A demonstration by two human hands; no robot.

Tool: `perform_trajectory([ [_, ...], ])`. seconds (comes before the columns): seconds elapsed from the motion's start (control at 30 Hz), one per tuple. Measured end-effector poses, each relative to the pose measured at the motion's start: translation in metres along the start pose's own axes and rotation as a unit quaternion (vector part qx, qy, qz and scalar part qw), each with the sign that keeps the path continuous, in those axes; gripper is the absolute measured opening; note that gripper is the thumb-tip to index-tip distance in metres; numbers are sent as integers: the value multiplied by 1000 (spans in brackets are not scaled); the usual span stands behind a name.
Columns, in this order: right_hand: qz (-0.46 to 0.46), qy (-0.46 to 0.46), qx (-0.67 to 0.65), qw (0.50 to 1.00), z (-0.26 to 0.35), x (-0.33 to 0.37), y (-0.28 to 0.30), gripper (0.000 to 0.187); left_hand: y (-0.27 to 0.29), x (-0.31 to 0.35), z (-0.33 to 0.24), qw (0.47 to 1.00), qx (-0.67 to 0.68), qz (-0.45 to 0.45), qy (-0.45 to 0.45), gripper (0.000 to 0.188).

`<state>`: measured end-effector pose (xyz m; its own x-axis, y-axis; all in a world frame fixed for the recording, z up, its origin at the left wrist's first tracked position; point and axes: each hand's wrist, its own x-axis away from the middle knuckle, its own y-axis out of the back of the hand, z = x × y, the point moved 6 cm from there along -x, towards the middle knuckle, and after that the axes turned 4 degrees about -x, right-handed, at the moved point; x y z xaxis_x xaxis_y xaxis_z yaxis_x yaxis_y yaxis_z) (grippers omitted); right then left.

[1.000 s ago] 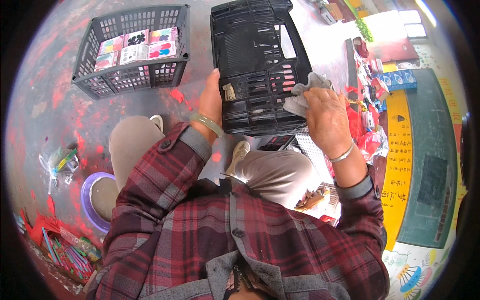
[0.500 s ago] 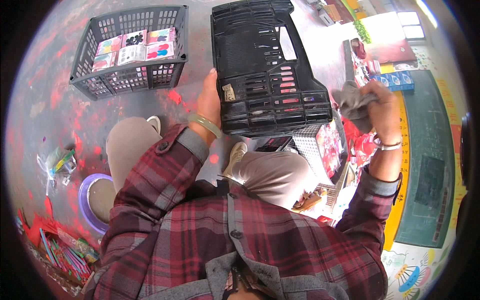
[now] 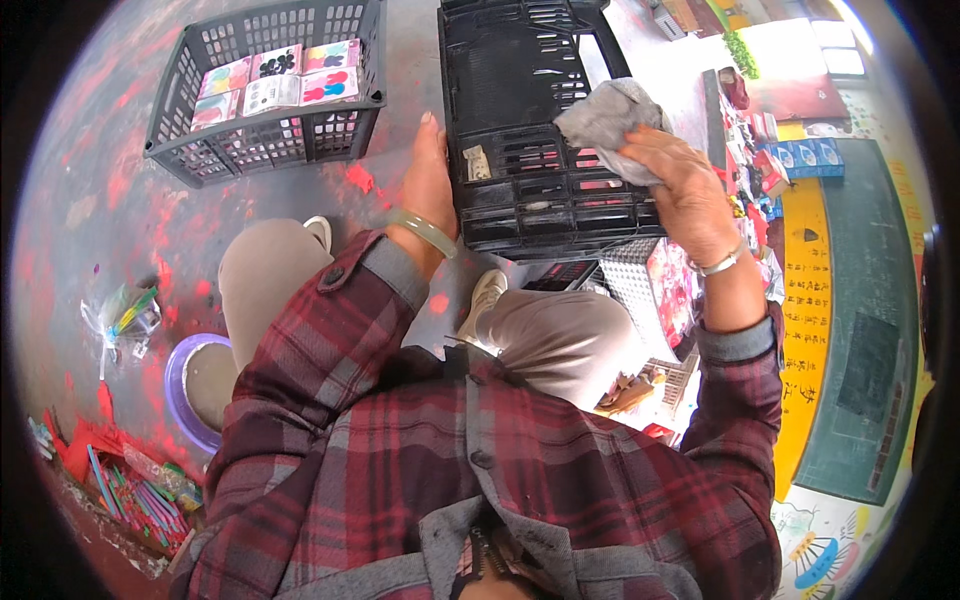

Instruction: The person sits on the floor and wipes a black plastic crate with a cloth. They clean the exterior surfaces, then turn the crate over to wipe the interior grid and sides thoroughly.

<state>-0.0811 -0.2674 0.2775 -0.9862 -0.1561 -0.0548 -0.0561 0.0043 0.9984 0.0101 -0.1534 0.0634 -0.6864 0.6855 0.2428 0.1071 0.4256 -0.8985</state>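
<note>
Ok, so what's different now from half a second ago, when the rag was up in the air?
The right hand moved left, bringing the gray rag from beyond the right side of the black crate back over it. Nothing was let go: that hand has the rag both times. The left hand stayed at the crate's left edge, and the gray basket kept its packets.

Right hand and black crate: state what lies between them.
A gray cloth lies between the right hand and the black crate, as the head view shows.
</note>
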Motion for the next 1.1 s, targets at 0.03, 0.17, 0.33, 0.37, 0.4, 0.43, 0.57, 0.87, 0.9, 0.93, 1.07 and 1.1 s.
perform_trajectory([
  [0.03, -7, -5, -29, 1000, -1, 3, 6, 43, -1, -1, -1, 1000, -7, 5, -5, 69],
  [0.17, -128, -86, -79, 985, 16, 25, 33, 46, -7, 0, -4, 999, -6, 32, 0, 71],
  [0.33, -58, 15, -1, 998, 66, 23, -13, 47, -14, 1, -4, 999, 12, 50, 9, 70],
  [0.37, -37, 11, 18, 999, 73, 20, -27, 47, -14, 0, -4, 998, 18, 53, 8, 68],
  [0.4, -47, 10, 42, 998, 78, 17, -33, 45, -14, 0, -3, 998, 27, 58, 9, 66],
  [0.43, -40, 11, 37, 998, 78, 15, -34, 45, -15, 1, -1, 998, 29, 58, 14, 67],
  [0.57, -22, 24, -13, 999, 82, 2, -45, 36, -14, 4, -3, 998, 25, 62, 16, 71],
  [0.87, 43, 20, 70, 996, 95, -8, -52, 33, -3, -5, 3, 996, 20, 82, 0, 74],
  [0.9, 48, 21, 100, 994, 92, -7, -48, 32, -9, -2, 0, 995, 27, 91, 1, 74],
  [0.93, 53, 21, 130, 990, 86, -8, -44, 31, -14, 0, -1, 996, 26, 88, 9, 74],
  [1.07, 55, 38, 207, 976, 75, -11, -25, 5, -28, 6, -2, 993, 33, 112, 28, 73],
  [1.1, 58, 37, 213, 975, 73, -12, -22, 4, -29, 6, 0, 991, 37, 125, 30, 73],
])
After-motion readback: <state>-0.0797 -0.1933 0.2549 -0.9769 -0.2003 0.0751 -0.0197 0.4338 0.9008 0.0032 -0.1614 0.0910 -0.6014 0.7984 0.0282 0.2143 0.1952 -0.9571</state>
